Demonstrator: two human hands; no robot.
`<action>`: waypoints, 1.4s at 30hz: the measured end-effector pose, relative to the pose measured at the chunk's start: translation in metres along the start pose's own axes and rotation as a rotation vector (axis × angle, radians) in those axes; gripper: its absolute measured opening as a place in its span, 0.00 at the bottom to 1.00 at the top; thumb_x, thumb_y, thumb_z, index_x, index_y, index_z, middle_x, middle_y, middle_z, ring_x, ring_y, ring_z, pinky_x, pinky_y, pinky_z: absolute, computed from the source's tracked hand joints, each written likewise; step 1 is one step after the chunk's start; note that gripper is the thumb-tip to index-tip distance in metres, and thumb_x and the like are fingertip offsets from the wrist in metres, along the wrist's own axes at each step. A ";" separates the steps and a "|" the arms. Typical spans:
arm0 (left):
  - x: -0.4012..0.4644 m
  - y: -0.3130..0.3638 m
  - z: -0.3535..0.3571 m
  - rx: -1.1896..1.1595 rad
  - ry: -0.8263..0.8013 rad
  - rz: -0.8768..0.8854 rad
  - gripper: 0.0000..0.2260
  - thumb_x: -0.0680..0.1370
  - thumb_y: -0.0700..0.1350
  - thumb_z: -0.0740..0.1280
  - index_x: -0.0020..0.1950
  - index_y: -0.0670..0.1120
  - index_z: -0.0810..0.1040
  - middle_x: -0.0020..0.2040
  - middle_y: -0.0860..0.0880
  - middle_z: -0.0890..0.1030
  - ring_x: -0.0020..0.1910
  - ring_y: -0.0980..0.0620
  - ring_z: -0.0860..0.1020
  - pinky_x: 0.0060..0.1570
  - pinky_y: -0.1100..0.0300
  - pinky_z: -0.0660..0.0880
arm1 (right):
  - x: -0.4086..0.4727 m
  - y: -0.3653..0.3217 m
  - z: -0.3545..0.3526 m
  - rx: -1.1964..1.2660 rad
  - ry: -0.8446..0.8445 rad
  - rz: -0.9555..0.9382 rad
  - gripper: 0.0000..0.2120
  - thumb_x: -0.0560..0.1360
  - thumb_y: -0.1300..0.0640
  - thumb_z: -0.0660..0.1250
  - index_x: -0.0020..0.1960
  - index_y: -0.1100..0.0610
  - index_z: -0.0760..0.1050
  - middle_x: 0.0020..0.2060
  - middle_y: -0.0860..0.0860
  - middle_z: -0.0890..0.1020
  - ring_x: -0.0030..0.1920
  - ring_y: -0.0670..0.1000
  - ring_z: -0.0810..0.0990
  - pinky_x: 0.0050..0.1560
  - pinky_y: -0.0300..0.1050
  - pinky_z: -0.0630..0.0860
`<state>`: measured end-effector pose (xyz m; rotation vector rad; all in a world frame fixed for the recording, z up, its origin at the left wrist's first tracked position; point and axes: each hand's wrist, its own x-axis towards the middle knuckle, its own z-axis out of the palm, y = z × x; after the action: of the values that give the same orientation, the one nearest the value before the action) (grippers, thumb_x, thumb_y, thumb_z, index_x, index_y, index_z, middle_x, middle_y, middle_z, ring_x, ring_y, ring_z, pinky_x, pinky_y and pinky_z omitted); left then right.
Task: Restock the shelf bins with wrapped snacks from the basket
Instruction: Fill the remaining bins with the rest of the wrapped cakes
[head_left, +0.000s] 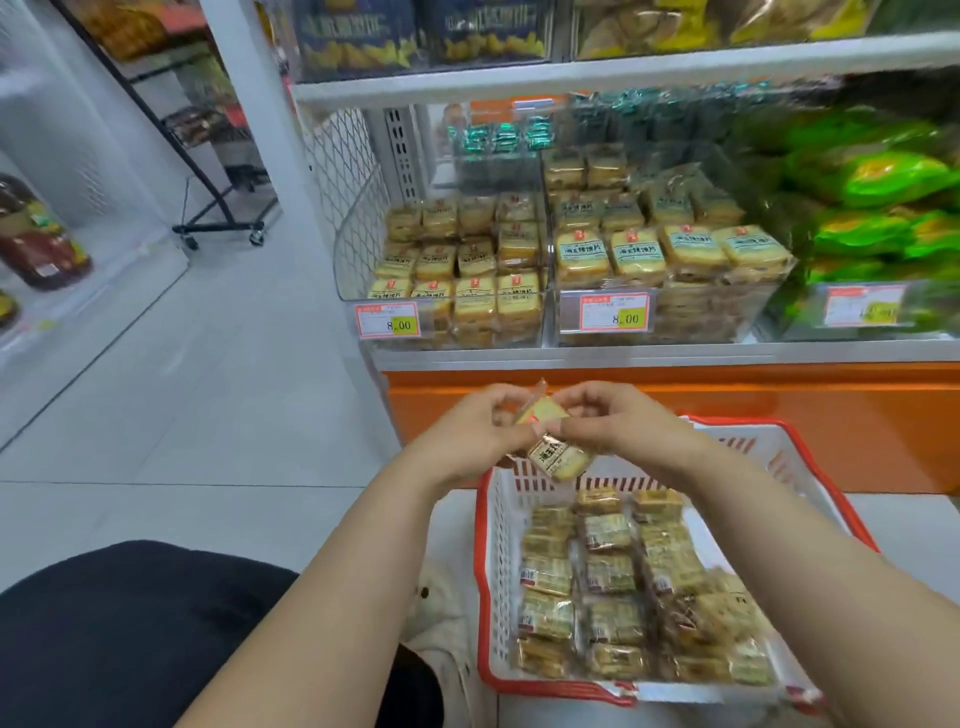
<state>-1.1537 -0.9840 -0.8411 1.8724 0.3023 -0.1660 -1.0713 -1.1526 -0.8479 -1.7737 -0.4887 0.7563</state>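
Both hands meet above the far rim of the basket (488, 525), the left hand (467, 436) and right hand (618, 426) each pinching wrapped snacks (556, 457) between curled fingers, apparently to square them up before they go into the clear shelf bins (550, 338) ahead. How many packets are held is unclear, since fingers cover their edges; more lie in the basket, and the right-hand green bags (872, 176) are blurred.

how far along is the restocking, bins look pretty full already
Done: the two clear bins on the shelf already hold rows of wrapped snacks close to their rims. In hand: the left hand and right hand grip a couple of snack packets above the basket. Left: the basket's floor is covered with packets, so plenty remains.
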 end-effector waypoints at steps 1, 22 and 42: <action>-0.001 0.008 -0.001 0.062 0.014 0.029 0.17 0.76 0.46 0.72 0.64 0.50 0.74 0.53 0.47 0.82 0.50 0.51 0.81 0.49 0.56 0.77 | -0.003 -0.008 -0.004 0.010 -0.001 0.007 0.12 0.72 0.60 0.74 0.54 0.57 0.78 0.40 0.52 0.84 0.38 0.48 0.80 0.40 0.42 0.75; 0.072 0.093 -0.112 0.785 0.263 0.276 0.40 0.70 0.44 0.76 0.75 0.51 0.58 0.69 0.47 0.63 0.55 0.50 0.72 0.50 0.57 0.74 | 0.076 -0.109 -0.005 -0.660 0.496 -0.365 0.11 0.80 0.51 0.62 0.60 0.52 0.75 0.52 0.47 0.80 0.52 0.48 0.78 0.54 0.50 0.77; 0.205 0.073 -0.128 0.989 0.251 0.130 0.32 0.73 0.43 0.73 0.75 0.52 0.65 0.67 0.45 0.75 0.61 0.44 0.76 0.58 0.52 0.75 | 0.167 -0.148 -0.033 -1.553 0.180 -0.061 0.14 0.74 0.60 0.59 0.57 0.57 0.75 0.52 0.59 0.73 0.44 0.57 0.71 0.44 0.47 0.72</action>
<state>-0.9416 -0.8584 -0.7880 2.8962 0.2898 0.0266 -0.9241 -1.0181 -0.7434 -3.1546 -1.1696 0.0212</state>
